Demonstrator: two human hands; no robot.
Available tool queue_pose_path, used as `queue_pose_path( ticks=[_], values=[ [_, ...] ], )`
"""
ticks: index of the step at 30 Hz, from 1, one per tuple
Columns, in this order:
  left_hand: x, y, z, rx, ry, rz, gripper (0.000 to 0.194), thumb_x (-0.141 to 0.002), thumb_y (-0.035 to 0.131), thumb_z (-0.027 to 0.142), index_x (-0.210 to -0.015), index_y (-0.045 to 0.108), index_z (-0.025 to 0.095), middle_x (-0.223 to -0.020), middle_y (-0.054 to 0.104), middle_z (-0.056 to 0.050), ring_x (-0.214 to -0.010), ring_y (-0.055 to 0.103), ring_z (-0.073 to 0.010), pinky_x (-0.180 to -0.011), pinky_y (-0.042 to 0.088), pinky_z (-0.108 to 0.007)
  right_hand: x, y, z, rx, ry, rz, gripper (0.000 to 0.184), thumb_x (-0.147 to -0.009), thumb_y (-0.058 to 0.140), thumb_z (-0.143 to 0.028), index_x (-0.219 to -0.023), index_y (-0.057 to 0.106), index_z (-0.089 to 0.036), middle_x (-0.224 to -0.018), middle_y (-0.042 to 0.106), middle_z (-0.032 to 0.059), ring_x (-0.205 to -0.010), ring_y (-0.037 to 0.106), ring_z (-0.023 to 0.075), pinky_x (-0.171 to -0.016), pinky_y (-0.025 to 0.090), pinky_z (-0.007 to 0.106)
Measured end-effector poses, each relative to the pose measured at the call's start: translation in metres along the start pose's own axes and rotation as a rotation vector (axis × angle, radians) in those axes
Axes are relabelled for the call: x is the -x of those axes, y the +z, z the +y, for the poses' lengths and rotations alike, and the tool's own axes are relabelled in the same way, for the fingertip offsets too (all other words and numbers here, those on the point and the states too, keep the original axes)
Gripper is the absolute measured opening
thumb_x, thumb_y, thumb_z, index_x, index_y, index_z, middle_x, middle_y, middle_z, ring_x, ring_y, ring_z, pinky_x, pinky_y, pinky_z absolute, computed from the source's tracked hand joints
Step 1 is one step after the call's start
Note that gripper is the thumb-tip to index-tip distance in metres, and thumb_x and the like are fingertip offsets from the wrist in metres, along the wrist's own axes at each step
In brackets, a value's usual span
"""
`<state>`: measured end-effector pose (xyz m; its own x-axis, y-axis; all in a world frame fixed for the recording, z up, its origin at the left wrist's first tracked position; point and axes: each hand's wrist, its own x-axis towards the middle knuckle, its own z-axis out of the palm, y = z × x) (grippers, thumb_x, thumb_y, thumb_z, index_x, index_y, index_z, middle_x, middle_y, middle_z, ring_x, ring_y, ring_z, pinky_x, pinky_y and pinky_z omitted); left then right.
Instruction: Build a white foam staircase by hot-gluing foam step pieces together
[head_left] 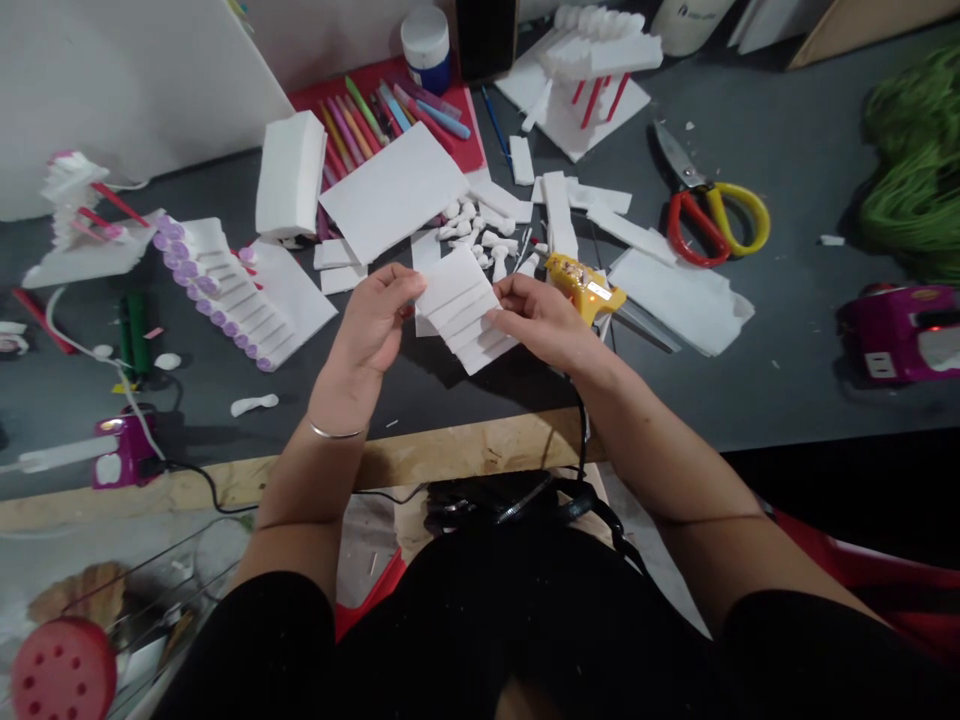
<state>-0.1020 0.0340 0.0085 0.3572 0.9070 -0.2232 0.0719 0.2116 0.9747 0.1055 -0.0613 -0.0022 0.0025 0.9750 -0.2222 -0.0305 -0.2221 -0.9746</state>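
Between my two hands is a white foam board piece [463,312] with several raised strips across it, like small steps. My left hand [379,315] pinches its upper left corner between thumb and fingers. On the other side, my right hand [541,318] grips the right edge, its thumb on the face. Just beyond my right hand lies a yellow hot glue gun [583,287]. Behind the held piece sit several small white twisted pieces [480,228] and a large white foam sheet [394,190]. A stepped white piece with purple rolled trims [232,295] rests to the left.
Scissors with red and yellow handles [705,205] lie at the right, near green yarn [915,150] and a purple device [900,335]. Coloured pens [375,115] and a white-and-blue jar [426,50] are at the back. A wooden strip [465,445] edges the table.
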Motion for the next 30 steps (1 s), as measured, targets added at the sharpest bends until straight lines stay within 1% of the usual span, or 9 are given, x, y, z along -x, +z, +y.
queue_pose_path(
  ticks=[4, 9, 16, 22, 30],
  values=[
    [0.0003, 0.001, 0.0015, 0.018, -0.013, 0.01, 0.026, -0.071, 0.078, 0.032, -0.069, 0.053, 0.024, -0.072, 0.056, 0.001, -0.069, 0.053, -0.0141, -0.063, 0.044, -0.03, 0.0003, 0.0, -0.0004, 0.005, -0.002, -0.011, 0.03, -0.076, 0.075, -0.041, -0.091, 0.056, -0.023, -0.077, 0.055, -0.0028, -0.075, 0.052, 0.0136, -0.07, 0.039, 0.032],
    [0.001, 0.0034, 0.0032, 0.106, -0.04, 0.045, 0.028, -0.065, 0.085, 0.029, -0.067, 0.058, 0.022, -0.07, 0.06, 0.002, -0.066, 0.052, -0.0118, -0.06, 0.044, -0.026, -0.0012, 0.0, 0.0007, 0.011, -0.015, -0.013, 0.031, -0.075, 0.075, -0.041, -0.091, 0.056, -0.022, -0.077, 0.054, -0.0031, -0.074, 0.05, 0.013, -0.069, 0.038, 0.031],
    [0.001, 0.0037, 0.0024, 0.144, -0.042, 0.048, 0.026, -0.065, 0.085, 0.025, -0.067, 0.06, 0.022, -0.069, 0.059, 0.003, -0.064, 0.052, -0.0108, -0.061, 0.045, -0.026, -0.0018, 0.0001, 0.0, -0.004, 0.003, -0.005, 0.033, -0.072, 0.075, -0.042, -0.09, 0.056, -0.022, -0.075, 0.055, -0.0033, -0.073, 0.05, 0.0129, -0.069, 0.037, 0.032],
    [0.0006, 0.0035, 0.0018, 0.15, -0.048, 0.045, 0.027, -0.063, 0.086, 0.029, -0.066, 0.059, 0.022, -0.068, 0.058, 0.003, -0.064, 0.05, -0.0112, -0.06, 0.041, -0.026, -0.0017, 0.0002, 0.0015, 0.003, -0.005, -0.007, 0.032, -0.072, 0.074, -0.042, -0.09, 0.056, -0.022, -0.076, 0.055, -0.0031, -0.074, 0.05, 0.0134, -0.07, 0.037, 0.032],
    [0.0024, 0.0048, 0.0047, 0.145, -0.047, 0.03, 0.029, -0.065, 0.086, 0.029, -0.067, 0.058, 0.022, -0.069, 0.057, 0.002, -0.067, 0.051, -0.0124, -0.064, 0.042, -0.028, -0.0011, -0.0005, 0.001, 0.001, -0.003, -0.01, 0.032, -0.072, 0.076, -0.042, -0.09, 0.057, -0.023, -0.076, 0.055, -0.0037, -0.074, 0.05, 0.0128, -0.069, 0.037, 0.032]
  ],
)
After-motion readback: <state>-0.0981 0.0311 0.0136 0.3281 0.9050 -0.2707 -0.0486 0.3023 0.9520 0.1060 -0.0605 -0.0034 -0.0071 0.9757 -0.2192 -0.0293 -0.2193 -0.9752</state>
